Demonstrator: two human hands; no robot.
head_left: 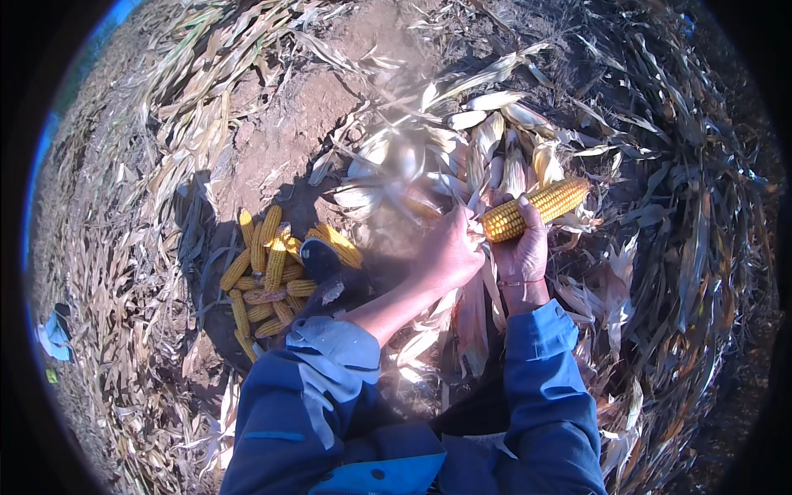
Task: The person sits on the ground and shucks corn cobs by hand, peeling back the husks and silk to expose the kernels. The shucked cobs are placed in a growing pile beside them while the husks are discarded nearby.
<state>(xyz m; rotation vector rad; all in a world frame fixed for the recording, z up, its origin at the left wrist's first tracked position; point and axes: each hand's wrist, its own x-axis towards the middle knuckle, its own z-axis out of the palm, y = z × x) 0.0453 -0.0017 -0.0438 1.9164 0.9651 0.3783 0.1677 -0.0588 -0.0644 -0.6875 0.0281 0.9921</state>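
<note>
My right hand [526, 247] is closed around a bare yellow corn cob [535, 210], its thumb lying across the kernels; the cob's tip points to the upper right. At the cob's base, my left hand [455, 247] grips the dry husk [476, 229] in a fist. Pale strips of husk [473, 322] hang below both hands. To the left, a pile of husked yellow cobs [275, 263] lies on the ground, with one cob [337, 244] beside my shoe. Beyond my hands lie several ears in pale husks [489, 142].
My dark shoe [318, 257] rests at the right edge of the cob pile. Dry corn stalks and leaves [185, 117] cover the ground on the left, and more stalks [687, 216] lie on the right. Bare soil [303, 111] shows beyond the pile. A light blue item [55, 337] lies far left.
</note>
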